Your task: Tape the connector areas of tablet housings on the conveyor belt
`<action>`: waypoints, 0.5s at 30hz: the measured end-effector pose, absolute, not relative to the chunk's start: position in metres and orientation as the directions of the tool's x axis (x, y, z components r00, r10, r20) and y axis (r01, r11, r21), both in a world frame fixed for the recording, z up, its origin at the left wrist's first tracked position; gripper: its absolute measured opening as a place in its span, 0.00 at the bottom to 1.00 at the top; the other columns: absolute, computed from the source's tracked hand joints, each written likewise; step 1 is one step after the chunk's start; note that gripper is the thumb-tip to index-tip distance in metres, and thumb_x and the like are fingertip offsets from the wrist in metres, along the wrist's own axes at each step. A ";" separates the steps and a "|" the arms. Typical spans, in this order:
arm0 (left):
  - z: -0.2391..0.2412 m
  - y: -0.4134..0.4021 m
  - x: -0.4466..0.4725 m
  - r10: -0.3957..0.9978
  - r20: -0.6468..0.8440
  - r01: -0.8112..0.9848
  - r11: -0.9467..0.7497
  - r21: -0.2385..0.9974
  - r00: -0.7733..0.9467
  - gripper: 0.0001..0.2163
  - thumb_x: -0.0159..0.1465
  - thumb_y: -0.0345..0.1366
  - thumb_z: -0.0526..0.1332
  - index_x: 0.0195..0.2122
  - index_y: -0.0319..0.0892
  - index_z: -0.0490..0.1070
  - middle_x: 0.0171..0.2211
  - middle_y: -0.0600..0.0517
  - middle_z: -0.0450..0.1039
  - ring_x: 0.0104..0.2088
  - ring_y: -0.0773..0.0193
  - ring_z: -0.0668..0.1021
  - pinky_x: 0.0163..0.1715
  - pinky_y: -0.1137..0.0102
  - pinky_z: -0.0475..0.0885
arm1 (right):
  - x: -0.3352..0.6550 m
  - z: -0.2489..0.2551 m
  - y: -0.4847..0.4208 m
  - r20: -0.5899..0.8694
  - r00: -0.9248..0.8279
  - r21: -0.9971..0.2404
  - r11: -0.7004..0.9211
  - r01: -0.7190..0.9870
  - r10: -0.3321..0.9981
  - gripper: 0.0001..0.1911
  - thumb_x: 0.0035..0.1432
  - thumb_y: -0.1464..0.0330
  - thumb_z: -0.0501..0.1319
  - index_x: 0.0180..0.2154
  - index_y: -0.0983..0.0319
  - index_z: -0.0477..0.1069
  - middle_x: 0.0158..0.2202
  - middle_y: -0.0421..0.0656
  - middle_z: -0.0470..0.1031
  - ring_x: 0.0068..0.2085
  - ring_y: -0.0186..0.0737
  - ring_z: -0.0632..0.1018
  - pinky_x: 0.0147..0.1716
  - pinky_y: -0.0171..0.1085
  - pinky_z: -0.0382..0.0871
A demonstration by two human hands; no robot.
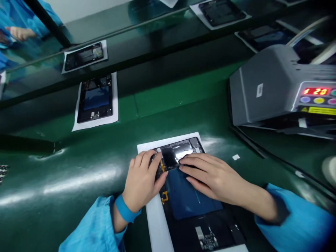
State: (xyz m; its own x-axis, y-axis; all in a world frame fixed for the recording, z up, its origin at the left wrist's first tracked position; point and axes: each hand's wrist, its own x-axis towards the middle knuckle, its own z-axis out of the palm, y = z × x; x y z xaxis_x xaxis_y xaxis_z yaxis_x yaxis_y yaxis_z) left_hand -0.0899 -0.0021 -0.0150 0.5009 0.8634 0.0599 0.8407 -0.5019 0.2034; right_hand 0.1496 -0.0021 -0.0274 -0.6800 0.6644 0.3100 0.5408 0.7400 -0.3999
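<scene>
An opened tablet (210, 227) lies on a white sheet (160, 227), its inside facing up. Along its upper part is a shiny black film (170, 156), and a blue battery panel (194, 199) sits below. My left hand (143, 175) rests over the tablet's upper left side, fingers bent, thumb and forefinger apart on either side of an orange ribbon cable (163, 165). My right hand (212, 175) is stretched out, fingertips on the black film and just above the battery panel. What lies under the fingertips is hidden. A second orange ribbon cable (165, 197) shows lower down.
A grey machine (267, 87) with a lit red display stands at the right, a black cable (262, 145) before it. Another opened tablet (96, 96) lies at the upper left. More tablets (222, 12) lie along the back. A co-worker's hand (22, 33) shows at top left.
</scene>
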 end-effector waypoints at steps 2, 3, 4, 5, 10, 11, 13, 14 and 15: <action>-0.014 0.001 -0.088 0.861 0.065 0.841 -0.507 0.187 0.505 0.20 0.66 0.40 0.55 0.56 0.36 0.63 0.50 0.40 0.66 0.49 0.47 0.67 0.42 0.57 0.66 | 0.151 -0.026 0.000 0.304 -0.668 -0.436 0.723 0.536 0.679 0.13 0.65 0.70 0.52 0.46 0.65 0.72 0.48 0.47 0.72 0.49 0.46 0.71 0.48 0.46 0.70; -0.014 0.003 -0.088 0.857 0.072 0.838 -0.514 0.183 0.510 0.20 0.66 0.40 0.55 0.56 0.36 0.63 0.49 0.40 0.66 0.49 0.47 0.68 0.42 0.56 0.66 | 0.151 -0.025 0.000 0.301 -0.664 -0.447 0.716 0.536 0.685 0.13 0.65 0.70 0.52 0.45 0.65 0.72 0.49 0.47 0.72 0.49 0.46 0.71 0.48 0.46 0.70; -0.014 0.005 -0.088 0.852 0.081 0.833 -0.523 0.182 0.517 0.20 0.66 0.40 0.54 0.56 0.36 0.63 0.49 0.40 0.66 0.48 0.47 0.68 0.43 0.56 0.66 | 0.151 -0.025 0.001 0.297 -0.661 -0.455 0.711 0.537 0.689 0.13 0.65 0.70 0.52 0.45 0.65 0.72 0.49 0.47 0.72 0.49 0.46 0.71 0.48 0.46 0.70; -0.014 0.006 -0.088 0.847 0.091 0.828 -0.531 0.180 0.524 0.20 0.66 0.40 0.54 0.57 0.36 0.63 0.49 0.39 0.66 0.48 0.47 0.68 0.43 0.56 0.66 | 0.151 -0.025 0.001 0.294 -0.659 -0.459 0.707 0.538 0.692 0.13 0.65 0.70 0.52 0.45 0.65 0.72 0.50 0.47 0.71 0.49 0.46 0.71 0.48 0.46 0.70; -0.015 0.011 -0.086 0.839 0.125 0.826 -0.544 0.148 0.529 0.20 0.66 0.40 0.56 0.56 0.35 0.64 0.47 0.39 0.66 0.45 0.48 0.69 0.41 0.56 0.68 | 0.150 -0.027 0.000 0.289 -0.667 -0.443 0.713 0.543 0.687 0.12 0.64 0.70 0.53 0.45 0.64 0.72 0.50 0.45 0.71 0.48 0.46 0.70 0.47 0.45 0.69; -0.015 0.011 -0.084 0.842 0.127 0.829 -0.539 0.147 0.525 0.20 0.65 0.40 0.56 0.55 0.36 0.65 0.47 0.39 0.66 0.44 0.48 0.69 0.41 0.56 0.68 | 0.150 -0.027 -0.001 0.298 -0.665 -0.437 0.717 0.543 0.685 0.12 0.63 0.70 0.53 0.45 0.64 0.72 0.50 0.46 0.71 0.48 0.46 0.70 0.47 0.45 0.69; -0.013 0.009 -0.084 0.851 0.125 0.834 -0.525 0.169 0.510 0.19 0.65 0.40 0.57 0.54 0.37 0.66 0.48 0.40 0.67 0.45 0.48 0.70 0.42 0.55 0.69 | 0.150 -0.024 -0.002 0.326 -0.654 -0.412 0.725 0.551 0.683 0.12 0.64 0.70 0.53 0.45 0.64 0.71 0.51 0.46 0.71 0.49 0.46 0.69 0.47 0.45 0.68; -0.011 0.006 -0.085 0.857 0.119 0.833 -0.515 0.202 0.501 0.18 0.65 0.40 0.57 0.53 0.38 0.67 0.48 0.40 0.67 0.46 0.48 0.70 0.44 0.54 0.68 | 0.152 -0.022 -0.003 0.343 -0.642 -0.390 0.725 0.567 0.686 0.12 0.64 0.70 0.52 0.46 0.64 0.71 0.50 0.46 0.71 0.48 0.45 0.70 0.47 0.44 0.68; -0.009 0.002 -0.088 0.867 0.111 0.829 -0.498 0.253 0.487 0.17 0.65 0.40 0.57 0.53 0.39 0.67 0.50 0.41 0.66 0.48 0.48 0.69 0.46 0.53 0.68 | 0.155 -0.021 -0.004 0.359 -0.624 -0.358 0.720 0.595 0.694 0.13 0.64 0.70 0.52 0.46 0.64 0.71 0.49 0.47 0.71 0.47 0.45 0.70 0.45 0.43 0.68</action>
State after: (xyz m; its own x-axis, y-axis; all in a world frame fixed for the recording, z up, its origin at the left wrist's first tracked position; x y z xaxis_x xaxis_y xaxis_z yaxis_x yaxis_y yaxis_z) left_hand -0.0876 0.0023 -0.0086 0.4867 0.8665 0.1110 0.8293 -0.4982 0.2530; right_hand 0.1549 -0.0038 -0.0207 -0.6237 0.6942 0.3594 0.5949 0.7197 -0.3578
